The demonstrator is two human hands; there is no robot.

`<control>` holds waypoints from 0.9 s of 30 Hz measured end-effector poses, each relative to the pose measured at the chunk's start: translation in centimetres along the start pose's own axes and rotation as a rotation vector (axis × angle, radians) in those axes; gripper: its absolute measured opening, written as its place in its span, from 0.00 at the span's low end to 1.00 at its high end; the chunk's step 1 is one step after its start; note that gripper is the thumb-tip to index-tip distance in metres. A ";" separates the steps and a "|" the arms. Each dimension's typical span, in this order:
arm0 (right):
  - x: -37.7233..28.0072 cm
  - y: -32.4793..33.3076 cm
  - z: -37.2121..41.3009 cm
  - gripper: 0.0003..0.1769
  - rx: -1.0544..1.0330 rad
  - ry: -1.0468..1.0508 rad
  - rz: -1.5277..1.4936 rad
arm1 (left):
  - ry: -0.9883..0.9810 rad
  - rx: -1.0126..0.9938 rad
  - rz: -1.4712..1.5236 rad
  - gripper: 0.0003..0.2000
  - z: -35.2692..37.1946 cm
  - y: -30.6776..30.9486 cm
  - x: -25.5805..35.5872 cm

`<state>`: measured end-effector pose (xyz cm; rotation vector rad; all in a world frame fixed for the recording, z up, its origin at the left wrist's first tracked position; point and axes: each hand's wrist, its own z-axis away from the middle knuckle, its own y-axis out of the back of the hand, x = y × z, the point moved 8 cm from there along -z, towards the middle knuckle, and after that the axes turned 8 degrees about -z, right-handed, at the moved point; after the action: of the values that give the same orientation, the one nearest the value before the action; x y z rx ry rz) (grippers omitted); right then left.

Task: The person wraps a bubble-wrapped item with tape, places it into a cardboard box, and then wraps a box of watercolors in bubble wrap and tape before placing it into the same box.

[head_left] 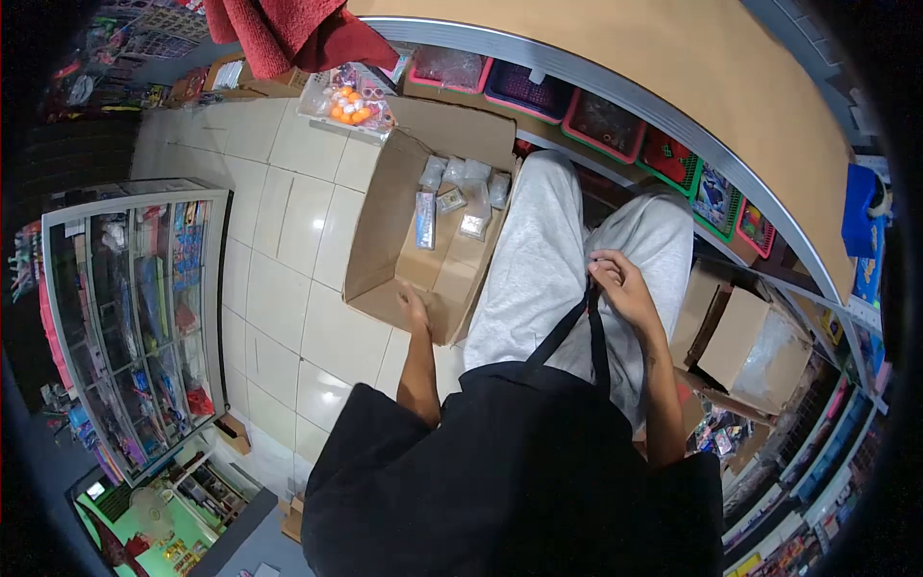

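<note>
Left fingers [411, 296] in carton [373, 255], apart from packets [426, 219], right fingers [606, 265] at strap [561, 333], both grips unclear

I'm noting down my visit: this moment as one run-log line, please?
left hand: at open brown cardboard box | right hand: at black fabric strap | box: several small plastic-wrapped packets inside

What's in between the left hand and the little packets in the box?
Only bare cardboard: the bottom of the box lies between the left hand and the packets. The head view shows it.
</note>
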<state>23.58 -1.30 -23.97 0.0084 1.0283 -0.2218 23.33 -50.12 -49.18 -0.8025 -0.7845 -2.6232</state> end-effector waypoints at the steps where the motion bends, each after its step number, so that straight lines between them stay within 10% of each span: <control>1: -0.2 -0.1 0.0 0.16 -0.004 0.000 -0.001 | -0.214 -0.057 -0.165 0.42 -0.7 0.0 -0.4; 6: -0.7 0.0 -0.3 0.16 0.017 0.022 -0.079 | -0.695 -0.467 -0.894 0.36 10.4 -4.0 2.7; 13: -4.3 2.4 0.7 0.13 0.185 0.266 -0.073 | -0.580 -0.878 -0.662 0.37 11.0 -10.3 -1.8; 24: -11.0 6.1 6.5 0.10 0.440 0.636 0.317 | -0.654 -0.992 -0.990 0.37 9.0 -14.2 -0.3; 27: -16.5 6.0 12.6 0.13 0.560 1.051 0.322 | -0.690 -0.984 -1.031 0.37 7.7 -14.8 0.6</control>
<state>27.17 6.14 -4.02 0.8702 1.9484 -0.2014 20.07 -33.76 -49.56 -2.0798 0.1886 -3.7061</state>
